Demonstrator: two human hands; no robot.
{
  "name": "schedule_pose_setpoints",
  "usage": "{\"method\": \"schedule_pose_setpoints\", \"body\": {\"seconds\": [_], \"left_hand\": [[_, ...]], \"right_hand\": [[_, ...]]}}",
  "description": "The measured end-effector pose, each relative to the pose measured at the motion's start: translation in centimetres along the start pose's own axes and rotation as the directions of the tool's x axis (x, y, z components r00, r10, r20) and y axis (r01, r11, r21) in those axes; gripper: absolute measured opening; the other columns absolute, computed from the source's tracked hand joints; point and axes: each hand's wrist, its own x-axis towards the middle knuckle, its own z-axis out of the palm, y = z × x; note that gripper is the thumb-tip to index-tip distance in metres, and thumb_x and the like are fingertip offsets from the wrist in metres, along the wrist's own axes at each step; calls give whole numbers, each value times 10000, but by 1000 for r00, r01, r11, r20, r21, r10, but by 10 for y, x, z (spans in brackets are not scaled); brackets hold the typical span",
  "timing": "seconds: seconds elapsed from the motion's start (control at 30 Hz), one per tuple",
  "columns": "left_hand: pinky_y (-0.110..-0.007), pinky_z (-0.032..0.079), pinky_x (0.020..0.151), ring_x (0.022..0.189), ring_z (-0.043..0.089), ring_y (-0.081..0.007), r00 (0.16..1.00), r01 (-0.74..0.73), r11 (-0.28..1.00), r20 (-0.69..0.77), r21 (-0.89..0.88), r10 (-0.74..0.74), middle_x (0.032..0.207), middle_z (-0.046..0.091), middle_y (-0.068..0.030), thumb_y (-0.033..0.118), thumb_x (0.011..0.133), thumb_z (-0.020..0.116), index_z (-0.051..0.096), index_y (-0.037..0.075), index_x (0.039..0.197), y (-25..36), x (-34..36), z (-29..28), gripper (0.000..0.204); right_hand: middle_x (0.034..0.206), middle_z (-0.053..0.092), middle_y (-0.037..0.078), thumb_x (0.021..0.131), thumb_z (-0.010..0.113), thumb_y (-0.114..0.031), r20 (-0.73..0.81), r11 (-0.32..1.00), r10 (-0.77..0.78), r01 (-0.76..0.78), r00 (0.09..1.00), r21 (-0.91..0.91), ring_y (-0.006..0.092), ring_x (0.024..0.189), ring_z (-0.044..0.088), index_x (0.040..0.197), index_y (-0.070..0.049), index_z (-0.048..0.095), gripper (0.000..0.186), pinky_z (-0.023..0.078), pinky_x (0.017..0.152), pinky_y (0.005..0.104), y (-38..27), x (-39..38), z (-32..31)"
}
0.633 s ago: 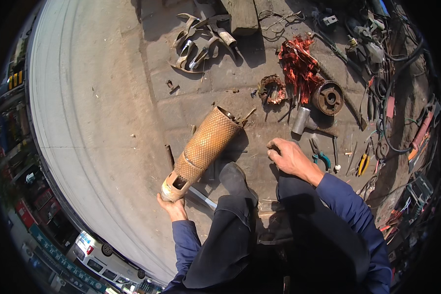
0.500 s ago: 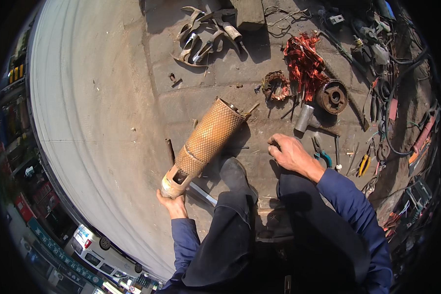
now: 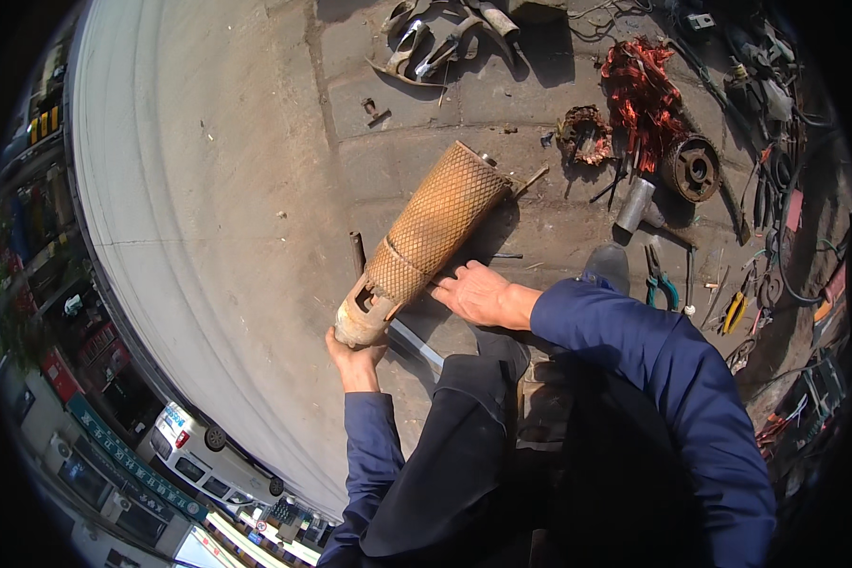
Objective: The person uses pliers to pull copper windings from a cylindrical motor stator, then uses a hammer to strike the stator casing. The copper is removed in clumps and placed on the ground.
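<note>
A rusty metal cylinder (image 3: 435,213) with a diamond-mesh surface, looking like a pump body, lies slanted in front of me, its upper end toward the far right. My left hand (image 3: 358,363) cups its pale near end, just below a cut-out window. Beside the mesh on the right is my right hand (image 3: 478,292), fingers stretched toward the cylinder's lower side; whether the fingertips touch it is hard to tell. A flat metal bar (image 3: 417,346) runs from under the near end toward my leg. A short rusty rod (image 3: 357,252) stands left of the cylinder.
To the right lie a hammer (image 3: 636,205), red copper wire (image 3: 639,90), a round rusty part (image 3: 692,168), teal-handled pliers (image 3: 663,284) and yellow-handled pliers (image 3: 735,310). Curved metal pieces (image 3: 426,52) sit at the far side. Cables and tools crowd the right edge.
My right hand has moved left from the open ground to the cylinder's side. The view has shifted, and my left hand keeps its hold on the near end.
</note>
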Motion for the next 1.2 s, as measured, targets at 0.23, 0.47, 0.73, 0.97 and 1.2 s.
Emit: {"method": "schedule_pose_setpoints", "body": {"seconds": [0.23, 0.47, 0.73, 0.97, 1.2], "left_hand": [[-562, 591, 1033, 1314, 667, -340, 995, -86, 995, 52, -49, 88, 1479, 651, -91, 610, 1055, 515, 586, 132, 1512, 52, -13, 28, 666], [-481, 570, 894, 1230, 667, -283, 987, -149, 987, 72, 59, 145, 1415, 668, -43, 620, 991, 621, 628, 204, 1442, 73, -13, 36, 613], [-453, 575, 840, 1160, 694, -281, 990, -138, 981, 14, 138, 138, 1380, 690, -45, 633, 1014, 559, 637, 186, 1429, 59, -10, 23, 615], [-350, 463, 632, 784, 552, -218, 999, 7, 997, -51, 76, -3, 1113, 655, -60, 664, 932, 600, 669, 194, 1302, 18, 21, -17, 602], [-458, 527, 809, 994, 648, -284, 996, 51, 999, -72, -14, -51, 1209, 691, -83, 623, 942, 610, 692, 177, 1300, -39, 73, -53, 577]], "right_hand": [[1501, 628, 187, 1023, 567, -194, -80, 979, 88, -101, 993, -180, 391, 1407, 565, 1537, -22, 596, 542, 482, 1152, 480, 10, 55, 13], [1400, 687, 193, 993, 610, -206, -190, 967, 189, -216, 963, -132, 344, 1200, 714, 1394, -15, 673, 448, 582, 969, 456, 13, 42, 4], [978, 737, 100, 940, 678, -193, -131, 888, 337, -361, 932, -283, 210, 810, 751, 1015, -69, 811, 196, 594, 670, 361, 25, -13, -36], [992, 681, 264, 826, 736, -89, -142, 810, 570, -582, 810, -72, 394, 696, 738, 919, 39, 683, 167, 607, 636, 488, 54, -200, -108], [1039, 713, 275, 957, 747, -208, -174, 512, 859, -819, 481, 259, 503, 945, 713, 1014, 56, 697, 274, 574, 811, 566, 52, -301, -123]]}}
